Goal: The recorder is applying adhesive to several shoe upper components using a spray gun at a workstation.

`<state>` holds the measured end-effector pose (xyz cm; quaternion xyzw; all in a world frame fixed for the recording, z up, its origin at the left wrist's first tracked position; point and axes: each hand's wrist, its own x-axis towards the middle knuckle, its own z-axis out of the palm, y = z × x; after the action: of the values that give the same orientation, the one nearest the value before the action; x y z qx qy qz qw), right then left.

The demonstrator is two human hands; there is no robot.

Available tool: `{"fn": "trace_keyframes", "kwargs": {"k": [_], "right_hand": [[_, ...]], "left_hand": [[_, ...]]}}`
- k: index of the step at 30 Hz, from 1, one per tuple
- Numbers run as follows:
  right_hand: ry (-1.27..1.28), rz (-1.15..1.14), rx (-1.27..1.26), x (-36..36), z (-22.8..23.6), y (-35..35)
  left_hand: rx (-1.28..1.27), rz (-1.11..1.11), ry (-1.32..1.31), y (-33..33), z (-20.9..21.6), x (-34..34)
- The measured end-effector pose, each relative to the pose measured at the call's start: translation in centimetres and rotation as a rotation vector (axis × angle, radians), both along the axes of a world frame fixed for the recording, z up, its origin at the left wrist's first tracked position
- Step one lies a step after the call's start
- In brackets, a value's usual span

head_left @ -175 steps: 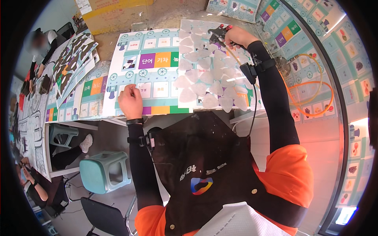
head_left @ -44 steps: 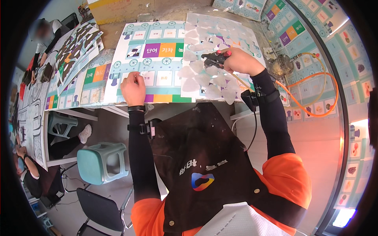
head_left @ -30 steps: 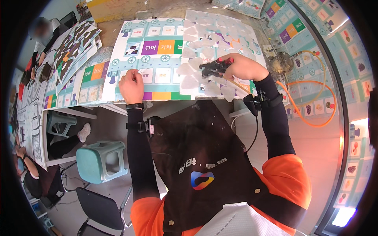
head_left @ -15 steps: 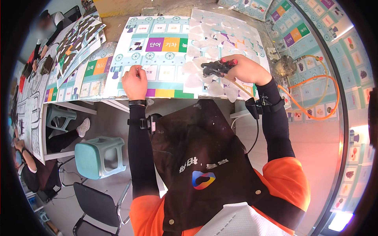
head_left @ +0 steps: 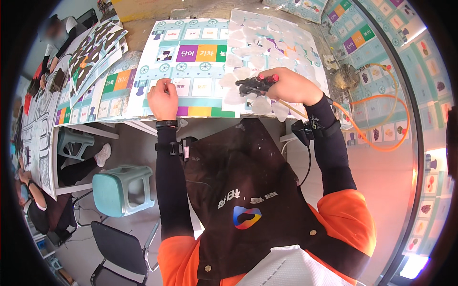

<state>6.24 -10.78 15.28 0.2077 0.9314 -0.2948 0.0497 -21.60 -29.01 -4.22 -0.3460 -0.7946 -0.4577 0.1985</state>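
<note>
My right hand (head_left: 295, 86) grips a black spray gun (head_left: 253, 86) with red knobs and a thin yellowish hose. The gun is over the lower left part of a pale patterned sheet (head_left: 248, 29) covered with rounded whitish patches; I cannot tell if these are cutouts or raised spots. That sheet overlaps the right side of a printed card sheet (head_left: 162, 51) with teal train-like rows and coloured blocks. On the printed sheet's lower left, my left hand (head_left: 163, 100) rests with fingers curled in, and nothing shows in them.
Stacked sheets with dark blotchy patterns (head_left: 93, 57) lie at the table's left. An orange hose (head_left: 403, 128) loops at the right beside a crusted round object (head_left: 347, 78). A teal stool (head_left: 121, 190) and a black chair (head_left: 119, 248) stand left below. Other people sit further left.
My right hand and the spray gun have shifted slightly left across the patched sheet. My left hand has stayed nearly in place.
</note>
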Motion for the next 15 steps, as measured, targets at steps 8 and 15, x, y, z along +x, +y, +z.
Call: {"fn": "trace_keyframes", "kwargs": {"k": [8, 15], "right_hand": [[0.055, 0.013, -0.042, 0.3, -0.7, 0.0], [0.144, 0.0, 0.015, 0.1, -1.9, 0.5]], "left_hand": [[-0.041, 0.015, -0.006, 0.1, 0.1, 0.1], [-0.003, 0.009, 0.002, 0.1, 0.0, 0.0]]}}
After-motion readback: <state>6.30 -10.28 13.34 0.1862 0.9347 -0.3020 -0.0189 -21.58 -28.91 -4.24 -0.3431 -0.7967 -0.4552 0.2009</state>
